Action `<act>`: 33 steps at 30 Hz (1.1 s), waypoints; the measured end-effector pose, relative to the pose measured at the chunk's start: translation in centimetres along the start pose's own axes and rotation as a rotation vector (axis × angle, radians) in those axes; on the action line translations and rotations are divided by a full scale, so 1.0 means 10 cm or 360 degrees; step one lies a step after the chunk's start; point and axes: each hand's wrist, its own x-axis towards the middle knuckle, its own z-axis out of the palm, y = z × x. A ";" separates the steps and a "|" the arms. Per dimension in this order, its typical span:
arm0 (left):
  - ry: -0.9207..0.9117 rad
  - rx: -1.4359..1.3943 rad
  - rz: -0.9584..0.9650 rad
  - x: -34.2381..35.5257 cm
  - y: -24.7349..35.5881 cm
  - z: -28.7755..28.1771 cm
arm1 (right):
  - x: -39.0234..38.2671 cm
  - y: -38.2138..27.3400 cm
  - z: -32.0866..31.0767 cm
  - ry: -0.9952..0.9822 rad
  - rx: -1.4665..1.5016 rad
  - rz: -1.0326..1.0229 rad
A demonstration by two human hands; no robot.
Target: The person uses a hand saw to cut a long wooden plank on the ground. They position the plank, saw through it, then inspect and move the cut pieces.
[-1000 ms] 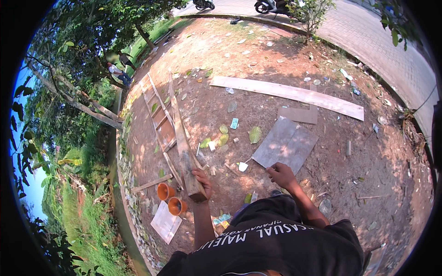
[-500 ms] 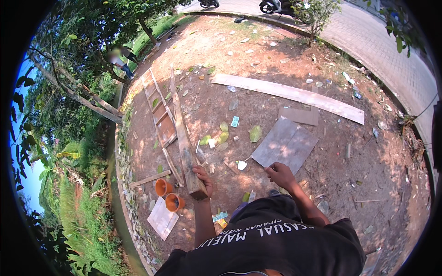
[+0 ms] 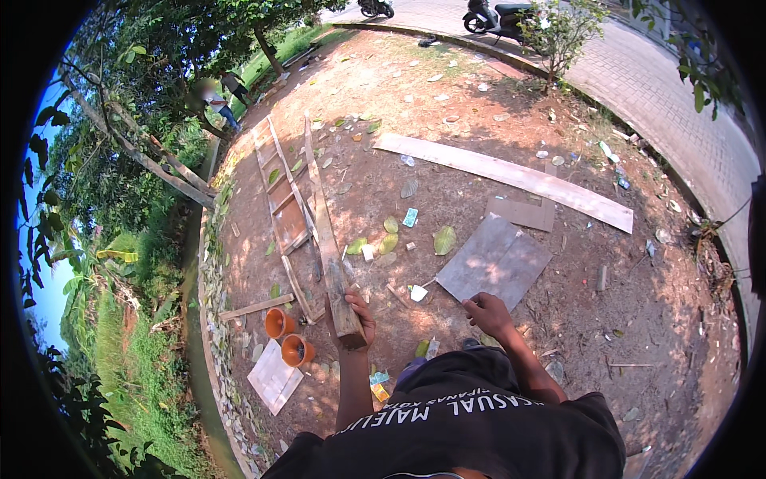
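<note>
At centre frame the left hand (image 3: pixel 359 313) grips the near end of a long wooden plank (image 3: pixel 325 239), fingers wrapped around it; the plank runs up toward the upper left beside a wooden ladder (image 3: pixel 281 199). Compared with a second ago, the grip is unchanged. The right hand (image 3: pixel 487 311) stays loosely curled, holding nothing visible, near a grey board (image 3: pixel 495 262).

Head camera, single fisheye view: worn high, facing steeply down over the wearer's shirt (image 3: pixel 455 423) onto dirt ground (image 3: pixel 479 120) (edges bend outward); road far, hands near.
</note>
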 end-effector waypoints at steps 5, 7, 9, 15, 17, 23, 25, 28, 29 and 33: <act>0.0030 0.0086 0.0036 -0.01 -0.04 0.03 | -0.03 -0.02 -0.01 0.0013 0.0025 0.0000; 0.0051 0.0214 0.0044 -0.03 -0.07 0.07 | -0.03 -0.03 -0.01 0.0008 0.0015 0.0003; 0.0079 0.0363 0.0060 -0.04 -0.07 0.09 | -0.03 -0.03 -0.01 0.0002 0.0004 0.0001; 0.0412 0.1034 0.0097 -0.08 -0.13 0.16 | 0.00 0.02 0.03 -0.0032 -0.0002 0.0010; 0.0536 0.1372 0.0164 -0.09 -0.17 0.14 | 0.00 0.05 0.04 -0.0047 -0.0021 0.0003; 0.0758 0.1647 0.0001 0.01 -0.13 -0.29 | -0.03 0.03 0.07 -0.0085 0.0051 0.0069; 0.0855 0.1580 0.0026 0.00 -0.18 -0.43 | -0.04 0.05 0.07 -0.0098 0.0047 0.0096; 0.0960 0.1658 0.0021 -0.02 -0.17 -0.59 | -0.04 0.07 0.08 -0.0123 0.0008 0.0122; 0.0991 0.1712 0.0003 -0.04 -0.19 -0.62 | -0.04 0.09 0.10 -0.0126 0.0022 0.0123; 0.1169 0.1978 -0.0040 -0.06 -0.11 -0.73 | -0.01 0.10 0.11 -0.0174 -0.0066 0.0138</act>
